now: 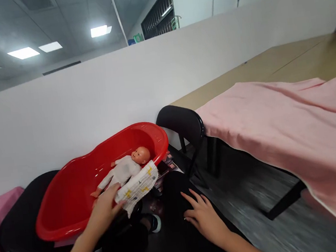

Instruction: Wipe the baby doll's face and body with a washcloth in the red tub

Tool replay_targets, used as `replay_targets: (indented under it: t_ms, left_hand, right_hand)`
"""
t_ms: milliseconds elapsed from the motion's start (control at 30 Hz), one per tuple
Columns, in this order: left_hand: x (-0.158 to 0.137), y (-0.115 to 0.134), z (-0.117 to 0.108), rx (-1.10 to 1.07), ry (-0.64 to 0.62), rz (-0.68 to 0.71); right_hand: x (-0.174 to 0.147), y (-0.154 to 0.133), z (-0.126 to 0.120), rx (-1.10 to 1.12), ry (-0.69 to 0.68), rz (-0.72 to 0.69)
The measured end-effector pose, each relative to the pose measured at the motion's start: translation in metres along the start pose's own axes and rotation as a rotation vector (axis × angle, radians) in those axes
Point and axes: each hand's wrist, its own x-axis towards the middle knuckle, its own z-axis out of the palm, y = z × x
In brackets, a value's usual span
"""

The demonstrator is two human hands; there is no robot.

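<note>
A baby doll (126, 169) in a white suit lies on its back inside a red baby bathtub (63, 194), its head toward the right end. Draped over the tub's near rim is a white muslin cloth (138, 186) printed with yellow and grey figures. My left hand (106, 206) is at that rim, with the cloth's left end between its thumb and fingers; the fingertips are partly hidden. My right hand (202, 217) rests on my dark-clothed leg, fingers spread, holding nothing.
The tub stands on black chairs, one chair back (183, 126) rising at its right end. A pink towel (283, 129) covers part of a tan table (226, 79) on the right. Behind the tub runs a white wall (121, 91) with mirror or glass above it.
</note>
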Motion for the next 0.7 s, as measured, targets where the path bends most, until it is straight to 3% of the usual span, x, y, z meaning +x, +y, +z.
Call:
replay_targets:
  t_ms: [133,233,333,533,700]
  left_hand:
    - [-0.026,0.031,0.016,0.291,-0.016,0.066]
    - [-0.032,0.029,0.023,0.398,0.009,0.006]
    - [-0.032,0.017,0.020,0.471,0.048,-0.043]
    - [-0.025,0.010,-0.003,0.478,-0.045,-0.131]
    - [-0.021,0.032,-0.004,0.465,0.093,-0.147]
  right_hand:
    - [-0.018,0.001,-0.002,0.212,0.005,-0.075]
    - [-0.027,-0.007,-0.006,0.351,0.071,-0.040]
    - [-0.029,-0.013,-0.012,0.357,0.169,-0.031]
    - [-0.025,-0.018,-0.031,0.344,0.333,0.033]
    - [-0.031,-0.033,-0.046,0.409,0.458,0.008]
